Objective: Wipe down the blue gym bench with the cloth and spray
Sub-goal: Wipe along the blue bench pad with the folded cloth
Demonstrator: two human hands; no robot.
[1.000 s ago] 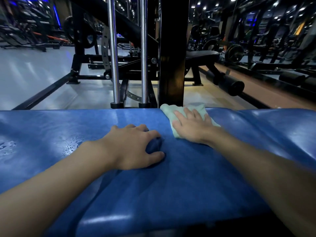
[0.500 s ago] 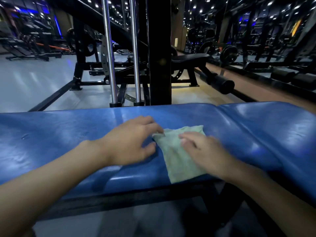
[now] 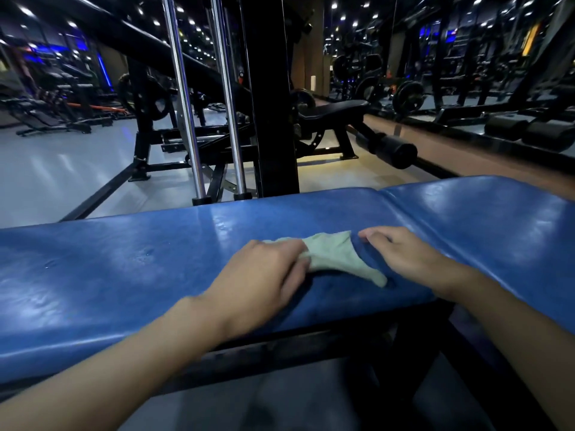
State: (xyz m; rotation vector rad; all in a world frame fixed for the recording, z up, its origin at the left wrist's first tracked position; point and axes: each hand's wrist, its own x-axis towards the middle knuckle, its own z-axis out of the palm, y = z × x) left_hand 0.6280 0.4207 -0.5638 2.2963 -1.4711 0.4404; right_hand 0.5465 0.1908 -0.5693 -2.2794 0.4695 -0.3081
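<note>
A pale green cloth point(image 3: 336, 253) lay bunched on the blue tabletop point(image 3: 124, 275), its long axis running from 10 o'clock to 4 o'clock, its narrow tail toward 4. The left hand point(image 3: 264, 275) gripped its 10 o'clock end. The right hand point(image 3: 404, 256), fingers bent, rested just beside it at 3 o'clock; whether it held the cloth could not be told.

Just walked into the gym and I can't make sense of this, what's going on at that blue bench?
A person is leaning over the bench and wiping its blue pad with a pale green cloth. The left hand grips one end of the cloth, which lies bunched and stretched across the pad. The right hand rests on the pad at the cloth's other end; whether it holds the cloth is not clear.
</note>
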